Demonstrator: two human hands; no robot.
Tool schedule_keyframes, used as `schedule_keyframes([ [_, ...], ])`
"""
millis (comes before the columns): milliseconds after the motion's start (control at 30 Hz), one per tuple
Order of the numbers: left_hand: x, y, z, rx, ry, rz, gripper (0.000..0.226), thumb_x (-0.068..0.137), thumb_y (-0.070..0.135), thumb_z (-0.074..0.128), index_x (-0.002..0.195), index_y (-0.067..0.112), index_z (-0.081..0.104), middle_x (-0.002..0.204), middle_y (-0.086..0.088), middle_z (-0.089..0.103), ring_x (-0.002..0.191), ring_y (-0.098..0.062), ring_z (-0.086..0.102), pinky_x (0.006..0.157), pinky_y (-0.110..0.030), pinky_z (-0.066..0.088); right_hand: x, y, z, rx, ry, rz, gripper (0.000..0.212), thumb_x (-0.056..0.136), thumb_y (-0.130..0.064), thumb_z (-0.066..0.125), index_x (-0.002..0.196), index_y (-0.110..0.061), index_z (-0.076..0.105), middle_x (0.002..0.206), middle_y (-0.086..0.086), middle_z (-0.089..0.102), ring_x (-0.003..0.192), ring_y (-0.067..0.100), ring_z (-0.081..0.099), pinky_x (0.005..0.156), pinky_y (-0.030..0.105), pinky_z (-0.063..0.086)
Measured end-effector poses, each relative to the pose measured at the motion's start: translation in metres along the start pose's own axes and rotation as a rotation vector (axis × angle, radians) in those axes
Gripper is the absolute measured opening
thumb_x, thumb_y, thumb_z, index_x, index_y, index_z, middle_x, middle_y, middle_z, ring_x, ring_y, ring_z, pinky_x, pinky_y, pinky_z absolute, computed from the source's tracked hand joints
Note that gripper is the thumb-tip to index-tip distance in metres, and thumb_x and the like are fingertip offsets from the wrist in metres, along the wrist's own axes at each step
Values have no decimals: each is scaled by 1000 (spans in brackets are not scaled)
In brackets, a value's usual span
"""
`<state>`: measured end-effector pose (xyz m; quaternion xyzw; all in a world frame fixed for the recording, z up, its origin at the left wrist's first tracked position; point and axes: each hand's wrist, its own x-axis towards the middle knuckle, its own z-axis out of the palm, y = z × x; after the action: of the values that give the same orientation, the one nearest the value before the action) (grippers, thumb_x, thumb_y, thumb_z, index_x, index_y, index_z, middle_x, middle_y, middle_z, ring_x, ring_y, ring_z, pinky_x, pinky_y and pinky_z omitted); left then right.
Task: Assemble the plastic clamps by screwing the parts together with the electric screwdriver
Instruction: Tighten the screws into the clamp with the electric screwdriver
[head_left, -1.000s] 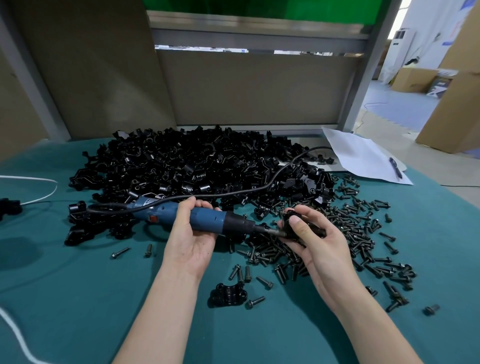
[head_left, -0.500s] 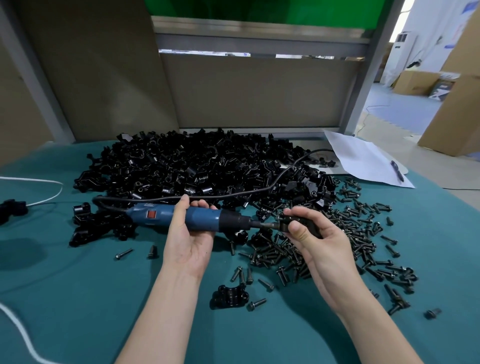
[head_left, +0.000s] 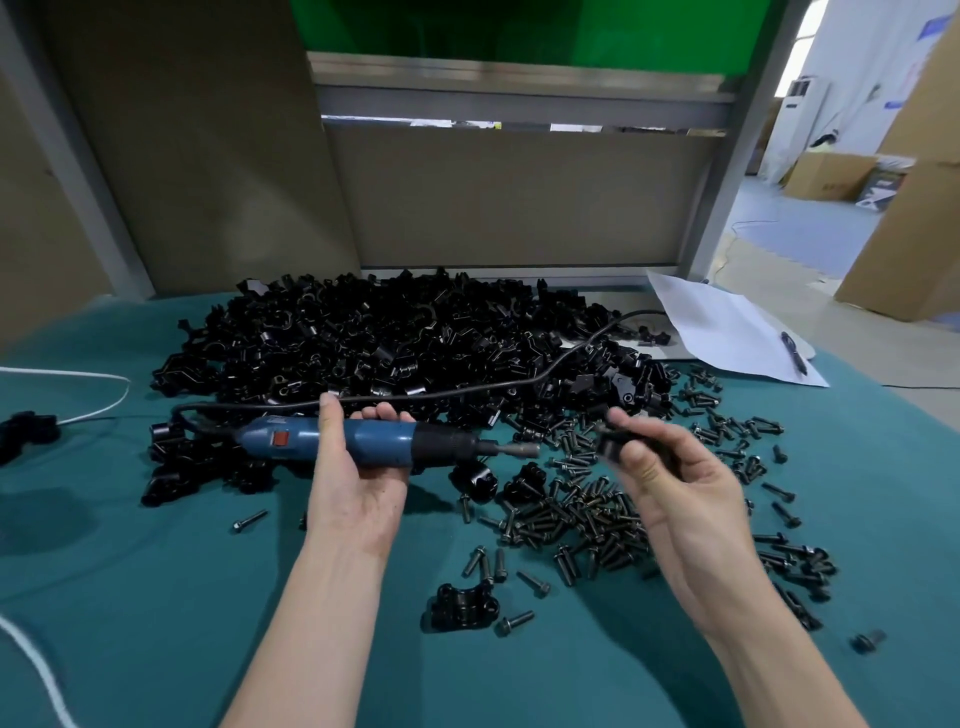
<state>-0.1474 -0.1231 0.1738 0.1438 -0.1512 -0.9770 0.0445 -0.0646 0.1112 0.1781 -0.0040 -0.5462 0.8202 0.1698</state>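
My left hand (head_left: 358, 467) grips the blue electric screwdriver (head_left: 384, 441), which lies level with its metal bit pointing right. My right hand (head_left: 670, 483) pinches a black plastic clamp (head_left: 618, 441) between thumb and fingers, a short way right of the bit and apart from it; the clamp is blurred. A big pile of black clamp parts (head_left: 395, 348) fills the green table behind my hands. Loose black screws (head_left: 582, 519) are scattered below and to the right. A single clamp (head_left: 462, 605) lies on the cloth in front, with a screw beside it.
The screwdriver's black cord (head_left: 519, 382) runs over the pile to the back right. A white sheet with a pen (head_left: 727, 338) lies at the back right. A white cable (head_left: 78, 384) crosses the left side. Grey partition panels (head_left: 493, 197) stand behind the table.
My right hand has pulled the clamp off the screwdriver bit and moved it to the right. The screwdriver has stayed in my left hand, roughly level.
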Motion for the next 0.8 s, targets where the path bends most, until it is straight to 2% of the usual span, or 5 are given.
schedule_keyframes([
  [133,0,4,-1,-34,-35,25,33,93,30,73,109,9,54,78,-3,65,67,-14,67,73,-36,61,5,-2,-7,240,128,85,20,79,-14,70,98,-11,77,111,11,76,108,25,74,80,33,63],
  [233,-4,-4,-3,1,-44,0,26,95,27,69,107,11,52,75,-3,65,64,-14,66,73,-36,61,4,6,0,192,100,181,38,76,-13,73,114,-8,70,112,16,75,108,29,74,78,34,64],
  [433,-3,-5,-5,-32,-85,-18,23,95,22,68,106,12,51,76,1,61,63,-12,63,71,-35,60,2,13,5,41,16,200,56,67,-18,87,120,-7,73,107,18,76,101,29,75,80,34,63],
  [633,-3,-5,-5,-30,-89,-37,21,94,22,68,103,12,52,75,1,62,63,-12,63,73,-36,60,-4,15,11,-160,-63,163,49,56,-37,93,102,-27,80,112,22,74,104,31,75,93,40,61],
  [800,-3,-6,-6,-7,-110,-29,18,95,21,67,100,14,52,74,2,61,65,-11,62,75,-35,60,-11,15,15,-515,-172,124,27,80,-37,85,105,-42,74,101,-2,80,96,17,77,101,46,54],
])
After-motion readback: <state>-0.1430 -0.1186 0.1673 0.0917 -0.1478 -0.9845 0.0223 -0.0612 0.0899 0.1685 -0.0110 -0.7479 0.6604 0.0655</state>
